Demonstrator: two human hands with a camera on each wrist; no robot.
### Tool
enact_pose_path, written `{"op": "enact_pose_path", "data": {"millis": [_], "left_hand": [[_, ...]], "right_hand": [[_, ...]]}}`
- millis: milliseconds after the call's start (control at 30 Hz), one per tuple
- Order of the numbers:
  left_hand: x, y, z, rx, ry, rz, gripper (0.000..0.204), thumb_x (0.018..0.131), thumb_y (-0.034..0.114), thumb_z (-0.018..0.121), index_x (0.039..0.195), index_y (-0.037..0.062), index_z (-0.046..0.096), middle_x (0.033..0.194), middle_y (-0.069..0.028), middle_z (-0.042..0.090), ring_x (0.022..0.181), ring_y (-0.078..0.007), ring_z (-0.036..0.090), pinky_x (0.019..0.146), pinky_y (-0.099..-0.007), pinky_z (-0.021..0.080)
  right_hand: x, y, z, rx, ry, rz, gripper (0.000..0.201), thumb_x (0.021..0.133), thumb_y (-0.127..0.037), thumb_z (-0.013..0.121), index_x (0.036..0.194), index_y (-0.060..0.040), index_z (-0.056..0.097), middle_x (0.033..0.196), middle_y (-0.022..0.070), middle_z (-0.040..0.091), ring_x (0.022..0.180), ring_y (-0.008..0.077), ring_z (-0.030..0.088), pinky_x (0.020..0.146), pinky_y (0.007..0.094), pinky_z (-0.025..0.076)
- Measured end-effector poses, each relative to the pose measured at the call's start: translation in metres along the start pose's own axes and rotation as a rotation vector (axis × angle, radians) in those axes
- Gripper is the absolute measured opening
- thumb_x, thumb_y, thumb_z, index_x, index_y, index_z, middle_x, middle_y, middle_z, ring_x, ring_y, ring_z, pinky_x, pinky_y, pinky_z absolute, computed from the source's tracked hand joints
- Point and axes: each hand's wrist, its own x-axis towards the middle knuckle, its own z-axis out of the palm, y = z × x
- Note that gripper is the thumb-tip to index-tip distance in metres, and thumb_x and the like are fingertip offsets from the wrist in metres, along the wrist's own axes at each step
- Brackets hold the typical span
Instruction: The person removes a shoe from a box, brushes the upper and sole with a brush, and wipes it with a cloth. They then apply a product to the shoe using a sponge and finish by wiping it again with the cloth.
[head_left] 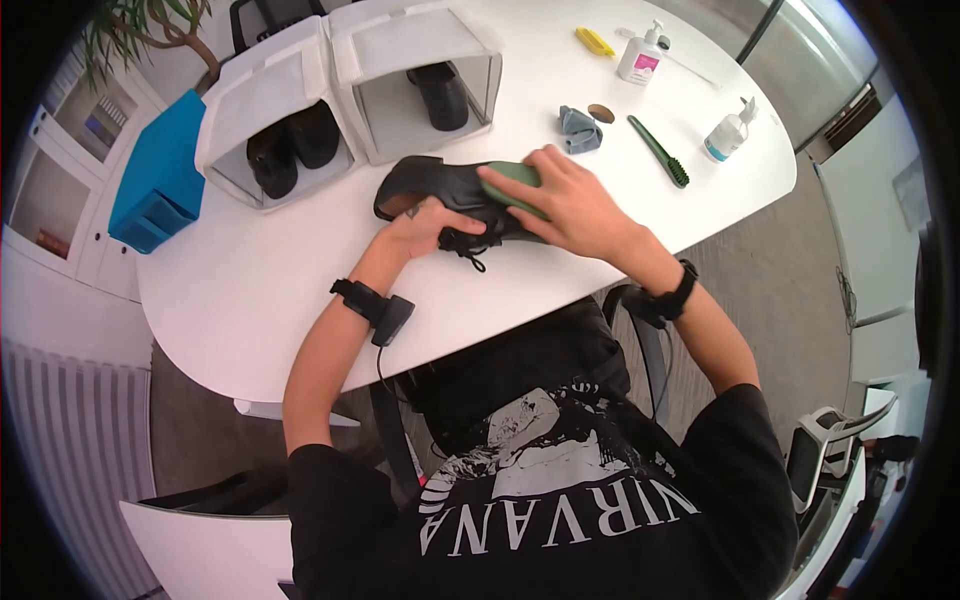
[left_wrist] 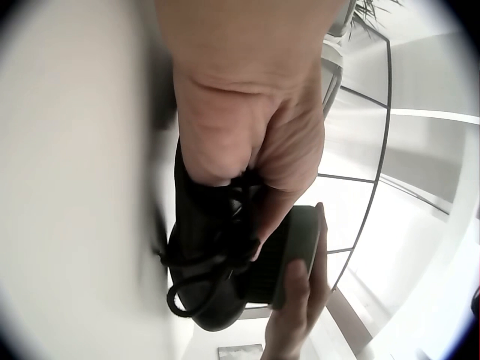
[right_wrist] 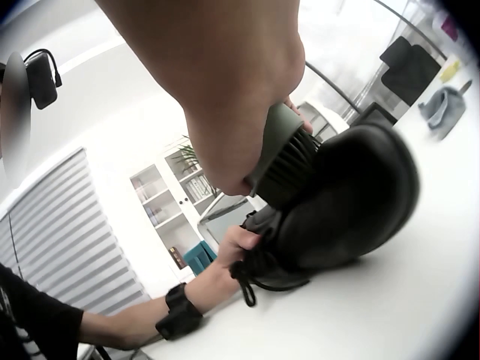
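Observation:
A black lace-up leather shoe [head_left: 455, 180] lies tilted on its side over the white table, its laces toward the person. The left hand [head_left: 425, 228] grips it at the opening, with the fingers hidden inside and the thumb over the lace area. Held in the right hand [head_left: 578, 200] is a green-backed brush [head_left: 515, 182], the thumb and fingers on either side of its back. In the right wrist view, the brush's dark bristles [right_wrist: 289, 172] meet the upper of the shoe [right_wrist: 352, 202]. A loose lace loop [left_wrist: 196, 296] hangs down in the left wrist view.
Two white shoe boxes [head_left: 410, 30] with black shoes inside stand at the back, beside a blue box [head_left: 160, 170]. To the right lie a grey cloth [head_left: 580, 130], a long green brush [head_left: 660, 155], a pump bottle [head_left: 642, 58], a spray bottle [head_left: 728, 135] and a yellow item [head_left: 594, 41].

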Motion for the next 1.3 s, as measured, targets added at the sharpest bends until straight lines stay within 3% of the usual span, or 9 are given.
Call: {"op": "enact_pose_path", "data": {"millis": [100, 367, 500, 667, 767, 800, 967, 1200, 1300], "left_hand": [[0.002, 0.006, 0.007, 0.053, -0.011, 0.012, 0.05, 0.084, -0.002, 0.082, 0.132, -0.0003, 0.068, 0.122, -0.0095, 0.075, 0.113, -0.0209, 0.073, 0.101, -0.0362, 0.059], [-0.003, -0.001, 0.012, -0.037, 0.156, -0.063, 0.049, 0.083, -0.013, 0.076, 0.13, -0.0017, 0.067, 0.125, -0.0139, 0.073, 0.117, -0.0253, 0.073, 0.102, -0.0384, 0.062], [0.002, -0.001, 0.009, -0.064, 0.047, 0.011, 0.047, 0.085, -0.008, 0.078, 0.13, -0.0027, 0.068, 0.123, -0.0093, 0.075, 0.111, -0.0208, 0.073, 0.097, -0.0351, 0.06], [0.005, 0.006, 0.016, -0.095, 0.111, -0.055, 0.039, 0.091, 0.0, 0.07, 0.129, -0.0103, 0.066, 0.122, -0.0158, 0.076, 0.11, -0.0245, 0.075, 0.096, -0.0371, 0.061], [0.012, 0.014, 0.039, -0.396, 0.157, -0.025, 0.037, 0.094, 0.005, 0.062, 0.128, -0.0093, 0.065, 0.119, -0.0166, 0.076, 0.11, -0.0267, 0.074, 0.1, -0.0398, 0.06], [0.012, 0.02, 0.055, -0.402, 0.286, 0.022, 0.036, 0.097, 0.012, 0.056, 0.125, -0.0095, 0.064, 0.118, -0.0184, 0.075, 0.111, -0.0298, 0.074, 0.104, -0.0429, 0.059], [0.016, 0.029, 0.065, -0.563, 0.366, 0.072, 0.043, 0.103, 0.025, 0.051, 0.128, -0.0094, 0.058, 0.125, -0.0216, 0.071, 0.116, -0.0321, 0.072, 0.105, -0.0466, 0.059], [0.026, 0.037, 0.059, -0.537, 0.461, 0.015, 0.056, 0.106, 0.034, 0.054, 0.134, -0.0143, 0.056, 0.132, -0.027, 0.069, 0.12, -0.0371, 0.07, 0.11, -0.0487, 0.054], [0.028, 0.039, 0.063, -0.601, 0.449, 0.026, 0.058, 0.106, 0.034, 0.054, 0.137, -0.0152, 0.055, 0.137, -0.0277, 0.067, 0.125, -0.0386, 0.068, 0.116, -0.0489, 0.05]], "right_hand": [[0.0, -0.004, -0.004, 0.002, -0.032, 0.068, 0.06, 0.102, -0.027, 0.067, 0.161, -0.0234, 0.054, 0.104, 0.0144, 0.056, 0.096, 0.0316, 0.055, 0.08, 0.0425, 0.052], [0.064, -0.003, 0.036, 0.089, 0.137, -0.049, 0.056, 0.104, -0.029, 0.065, 0.159, -0.0222, 0.056, 0.106, 0.0145, 0.053, 0.097, 0.033, 0.054, 0.089, 0.0426, 0.049], [0.0, 0.008, 0.006, 0.032, -0.004, 0.023, 0.061, 0.101, -0.026, 0.068, 0.161, -0.0235, 0.054, 0.108, 0.0154, 0.054, 0.1, 0.0331, 0.055, 0.09, 0.0431, 0.05], [-0.055, 0.01, -0.011, -0.028, -0.064, 0.186, 0.063, 0.101, -0.025, 0.067, 0.162, -0.0251, 0.052, 0.108, 0.0162, 0.055, 0.102, 0.0336, 0.055, 0.09, 0.0434, 0.05], [-0.043, 0.031, 0.008, 0.074, 0.011, 0.315, 0.059, 0.104, -0.027, 0.064, 0.162, -0.0246, 0.053, 0.109, 0.0174, 0.055, 0.104, 0.0347, 0.055, 0.091, 0.0435, 0.05], [-0.03, 0.038, 0.017, 0.114, 0.046, 0.357, 0.058, 0.105, -0.027, 0.063, 0.162, -0.0243, 0.053, 0.109, 0.0179, 0.056, 0.104, 0.0351, 0.055, 0.091, 0.0436, 0.05], [0.023, 0.037, 0.06, 0.172, 0.147, 0.374, 0.053, 0.107, -0.033, 0.061, 0.158, -0.0231, 0.057, 0.109, 0.0219, 0.059, 0.108, 0.0378, 0.057, 0.093, 0.0456, 0.051], [-0.037, 0.024, 0.049, 0.309, 0.155, 0.52, 0.052, 0.106, -0.033, 0.062, 0.158, -0.0229, 0.057, 0.11, 0.0222, 0.061, 0.107, 0.0378, 0.058, 0.093, 0.0463, 0.053], [-0.03, 0.014, 0.049, 0.148, 0.171, 0.527, 0.052, 0.107, -0.034, 0.061, 0.157, -0.023, 0.057, 0.11, 0.0215, 0.061, 0.108, 0.0372, 0.058, 0.092, 0.046, 0.053]]}}
